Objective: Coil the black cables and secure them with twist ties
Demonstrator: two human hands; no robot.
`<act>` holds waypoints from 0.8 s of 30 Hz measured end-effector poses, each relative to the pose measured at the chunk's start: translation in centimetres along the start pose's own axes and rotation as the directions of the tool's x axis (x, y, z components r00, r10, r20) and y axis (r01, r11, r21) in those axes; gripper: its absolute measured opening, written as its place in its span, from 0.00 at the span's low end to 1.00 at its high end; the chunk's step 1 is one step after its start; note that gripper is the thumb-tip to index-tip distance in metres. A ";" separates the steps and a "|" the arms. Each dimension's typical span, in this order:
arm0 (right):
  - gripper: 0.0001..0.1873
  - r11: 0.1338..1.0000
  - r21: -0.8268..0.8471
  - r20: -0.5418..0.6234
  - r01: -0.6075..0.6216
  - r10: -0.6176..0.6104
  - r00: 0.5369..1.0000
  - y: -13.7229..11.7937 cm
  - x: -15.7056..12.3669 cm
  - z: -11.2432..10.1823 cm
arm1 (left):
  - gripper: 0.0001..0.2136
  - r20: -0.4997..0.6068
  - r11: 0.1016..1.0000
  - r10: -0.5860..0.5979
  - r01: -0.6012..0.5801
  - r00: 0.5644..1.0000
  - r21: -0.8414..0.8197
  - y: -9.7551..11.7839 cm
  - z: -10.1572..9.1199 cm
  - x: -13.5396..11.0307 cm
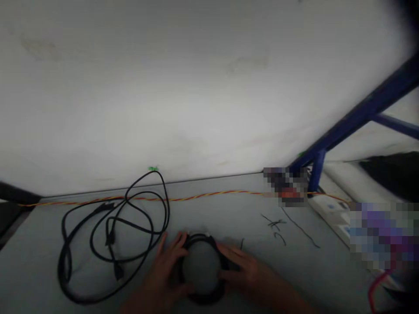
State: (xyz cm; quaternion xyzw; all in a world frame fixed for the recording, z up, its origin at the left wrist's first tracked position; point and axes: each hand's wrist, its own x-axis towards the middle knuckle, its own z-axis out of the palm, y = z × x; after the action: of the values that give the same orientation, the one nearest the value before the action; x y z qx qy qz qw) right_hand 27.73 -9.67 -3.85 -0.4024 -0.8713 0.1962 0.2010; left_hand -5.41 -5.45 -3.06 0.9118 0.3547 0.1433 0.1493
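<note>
A black cable wound into a round coil (204, 299) lies on the grey tabletop at the bottom middle. My left hand (165, 272) grips its left side, fingers at the upper edge and thumb at the lower left. On the opposite side, my right hand (247, 266) holds the coil between thumb and fingers. Left of my hands a longer black cable (78, 301) is spread in loose, overlapping loops. Dark connectors, one a plug (118, 271), show inside those loops. The image is dim and somewhat blurred.
A twisted red-and-yellow wire (203, 195) runs across the back of the tabletop (235, 218), before a white wall (183, 109). Short dark wire pieces (275, 223) lie to the right. A blue metal frame (353, 111) rises at right, near pixelated items and a red cord (372, 292).
</note>
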 end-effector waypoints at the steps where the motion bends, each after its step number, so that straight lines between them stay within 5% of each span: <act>1: 0.11 1.000 0.000 -0.011 0.010 -0.010 1.000 0.1 -0.1 0.2 | 0.27 -0.026 1.000 0.007 -0.007 1.000 0.014 -0.1 0.2 0.0; 8: 0.12 1.000 0.011 -0.178 -0.022 0.024 0.984 -0.2 -0.3 2.8 | 0.28 -0.177 0.987 0.018 0.010 0.984 0.160 0.2 1.8 0.7; 12: 0.27 0.994 -0.040 -0.363 -0.102 0.081 0.928 -0.7 -0.1 4.8 | 0.31 -0.155 0.988 0.005 0.019 0.988 0.156 0.1 1.5 0.7; 16: 0.37 0.983 -0.128 -0.409 -0.133 0.070 0.910 -1.2 0.1 6.3 | 0.19 -0.181 0.986 -0.054 0.081 0.982 0.145 0.0 2.1 0.9; 19: 0.35 0.953 -0.213 -0.456 -0.215 0.097 0.885 -1.8 0.2 7.3 | 0.12 -0.300 0.971 -0.140 0.189 0.944 0.143 0.7 3.9 1.4; 24: 0.28 0.906 -0.248 -0.543 -0.343 0.163 0.824 -2.7 0.5 9.2 | 0.16 -0.476 0.907 -0.285 0.394 0.832 0.147 4.3 7.4 3.4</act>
State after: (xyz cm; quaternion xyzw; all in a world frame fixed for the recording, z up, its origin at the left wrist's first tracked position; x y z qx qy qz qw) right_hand 21.08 -12.58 -10.17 -0.5816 -0.7446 -0.0433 0.3247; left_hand 2.26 -7.40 -7.67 0.7876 0.5511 0.2747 -0.0234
